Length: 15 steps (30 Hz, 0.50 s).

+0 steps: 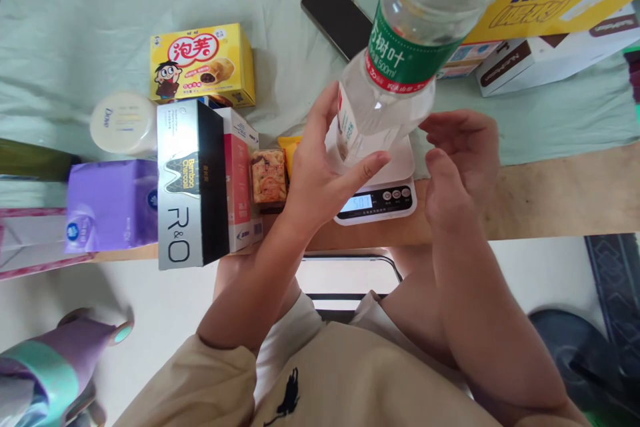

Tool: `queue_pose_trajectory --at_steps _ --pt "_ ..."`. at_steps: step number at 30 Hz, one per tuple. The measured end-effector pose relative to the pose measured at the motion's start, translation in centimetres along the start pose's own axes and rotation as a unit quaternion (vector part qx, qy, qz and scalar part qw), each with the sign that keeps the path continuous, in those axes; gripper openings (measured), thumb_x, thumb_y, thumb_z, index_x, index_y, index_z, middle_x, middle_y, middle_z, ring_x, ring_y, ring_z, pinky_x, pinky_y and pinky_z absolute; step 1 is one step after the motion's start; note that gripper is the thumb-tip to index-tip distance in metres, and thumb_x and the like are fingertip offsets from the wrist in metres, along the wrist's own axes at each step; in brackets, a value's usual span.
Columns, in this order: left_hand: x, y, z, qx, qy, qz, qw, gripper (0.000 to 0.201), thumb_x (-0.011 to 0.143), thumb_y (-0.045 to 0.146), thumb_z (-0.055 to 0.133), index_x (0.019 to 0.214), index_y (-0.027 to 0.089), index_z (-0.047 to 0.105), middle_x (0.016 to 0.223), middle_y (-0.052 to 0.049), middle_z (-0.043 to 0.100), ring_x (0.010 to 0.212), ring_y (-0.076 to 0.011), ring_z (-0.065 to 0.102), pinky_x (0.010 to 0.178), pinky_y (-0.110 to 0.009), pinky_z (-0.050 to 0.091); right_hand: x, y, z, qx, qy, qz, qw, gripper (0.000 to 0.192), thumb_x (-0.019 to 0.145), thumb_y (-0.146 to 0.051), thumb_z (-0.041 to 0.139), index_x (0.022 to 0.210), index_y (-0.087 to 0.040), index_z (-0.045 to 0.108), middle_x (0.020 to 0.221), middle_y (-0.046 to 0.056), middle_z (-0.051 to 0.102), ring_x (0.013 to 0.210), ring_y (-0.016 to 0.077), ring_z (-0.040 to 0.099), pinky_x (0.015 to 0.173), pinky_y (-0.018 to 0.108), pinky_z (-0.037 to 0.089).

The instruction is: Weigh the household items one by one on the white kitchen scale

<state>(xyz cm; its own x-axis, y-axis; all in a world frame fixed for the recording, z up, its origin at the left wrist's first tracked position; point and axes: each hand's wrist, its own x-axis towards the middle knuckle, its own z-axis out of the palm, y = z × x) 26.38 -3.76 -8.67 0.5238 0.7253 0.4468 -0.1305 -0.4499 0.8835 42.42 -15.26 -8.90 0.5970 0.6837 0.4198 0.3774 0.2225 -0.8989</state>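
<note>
Right of centre, a clear, rounded plastic bottle [407, 57] tops a flat white digital scale [377, 203]; left hand [317, 177] and right hand [463, 163] flank it, fingers loosely parted.

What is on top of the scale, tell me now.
The bottle stands on the scale, with the left hand curved beside its base. The bottle and that hand hide part of the scale's top; what lies beneath them cannot be seen.
</note>
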Motion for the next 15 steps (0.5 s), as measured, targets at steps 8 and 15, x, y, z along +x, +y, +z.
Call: queue_pose_trajectory --at_steps 8,15 --pt "0.2 0.0 0.6 0.001 0.029 -0.035 0.999 0.093 0.069 0.077 0.085 0.142 0.032 0.049 0.146 -0.011 0.062 0.143 -0.0334 0.060 0.123 -0.049 0.048 0.1 -0.2 0.0 0.017 0.017 0.010 1.000 0.035 0.087 -0.045 0.070 0.120 -0.036 0.066 0.119 0.002 0.071 0.118 0.0235 0.069 0.108 0.049 0.058" --pt "0.3 0.2 1.3 -0.003 0.062 -0.050 0.997 0.077 0.072 0.072 0.086 0.129 0.028 0.059 0.125 -0.007 0.071 0.116 -0.0251 0.071 0.104 -0.040 0.058 0.0 -0.7 -0.1 0.038 0.023 0.011 0.999 0.035 0.084 -0.037 0.071 0.119 -0.034 0.067 0.117 0.001 0.072 0.116 0.0208 0.070 0.107 0.046 0.059"
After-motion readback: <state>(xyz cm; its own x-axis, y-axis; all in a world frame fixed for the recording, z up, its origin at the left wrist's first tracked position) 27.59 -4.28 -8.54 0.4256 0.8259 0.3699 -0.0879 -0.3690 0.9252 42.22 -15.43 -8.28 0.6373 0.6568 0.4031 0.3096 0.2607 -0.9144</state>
